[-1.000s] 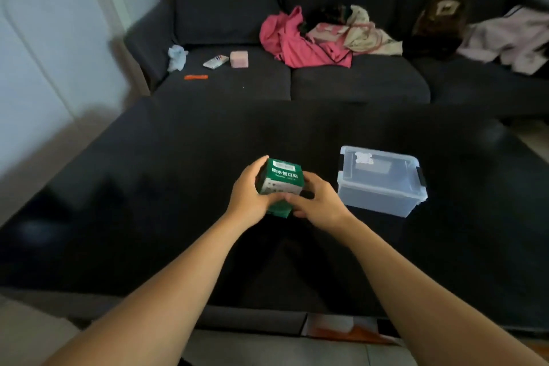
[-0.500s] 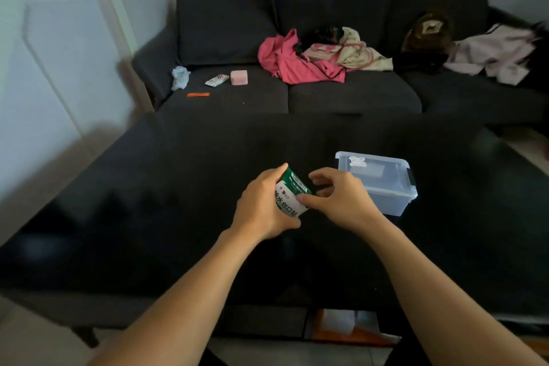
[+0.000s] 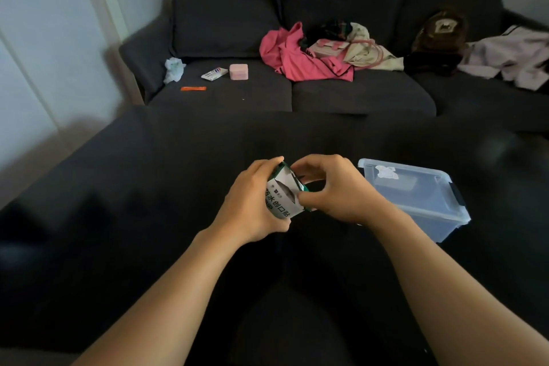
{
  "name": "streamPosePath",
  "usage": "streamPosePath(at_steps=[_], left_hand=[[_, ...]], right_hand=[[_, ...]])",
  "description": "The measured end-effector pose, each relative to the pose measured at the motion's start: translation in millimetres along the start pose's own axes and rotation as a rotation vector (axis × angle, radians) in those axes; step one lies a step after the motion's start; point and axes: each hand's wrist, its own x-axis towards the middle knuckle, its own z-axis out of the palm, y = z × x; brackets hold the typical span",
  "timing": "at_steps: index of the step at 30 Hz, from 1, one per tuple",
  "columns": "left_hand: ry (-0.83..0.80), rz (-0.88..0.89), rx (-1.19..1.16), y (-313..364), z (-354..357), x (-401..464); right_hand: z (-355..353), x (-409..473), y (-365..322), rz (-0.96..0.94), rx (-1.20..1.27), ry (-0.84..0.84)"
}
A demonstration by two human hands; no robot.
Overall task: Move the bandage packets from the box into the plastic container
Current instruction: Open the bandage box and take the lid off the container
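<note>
Over the dark bench (image 3: 118, 217), the person's left hand (image 3: 252, 205) wraps its grip around the green-and-white box (image 3: 282, 199), holding it tilted in the air with its top flap open toward the right. The right hand (image 3: 335, 190) meets it there, thumb and fingertips pinched closed on the box's open end; no bandage packets are visible, so I cannot tell whether any have come out. Just right of that hand the clear plastic container (image 3: 421, 202) sits on the bench with its lid on, and a dark sofa (image 3: 225, 18) strewn with clothes stands behind.
</note>
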Motion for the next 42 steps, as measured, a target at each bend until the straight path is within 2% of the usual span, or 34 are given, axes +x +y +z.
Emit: streamPosePath(at_steps=[4,9,12,18,22,26,29,36,39,42], left_hand=[[0.055,-0.047,-0.098,-15,3,1],[0.103,-0.103,-0.242,-19,10,1],[0.112,-0.151,-0.377,-15,16,-3],[0.113,-0.145,-0.459,-6,16,-12],[0.043,-0.154,-0.453,-5,19,-15],[0.021,-0.176,-0.492,-10,18,-14],[-0.01,-0.174,-0.487,-16,19,-14],[-0.037,-0.1,-0.423,-27,11,-20],[-0.075,-0.034,-0.368,-26,11,-23],[-0.122,-0.05,-0.36,-26,10,-27]], right_hand=[[13,10,5,0.016,0.17,0.017],[18,9,6,-0.012,0.182,0.11],[20,3,-2,-0.068,0.061,0.173],[19,-9,-13,-0.119,-0.116,0.144],[16,-15,-15,-0.125,-0.215,0.081],[14,-16,-15,-0.13,-0.18,0.126],[14,-17,-17,-0.127,-0.196,0.1],[29,-12,-33,-0.194,-0.434,0.035],[27,-10,-39,-0.209,-0.413,0.183],[21,-9,-37,-0.138,-0.075,0.367]])
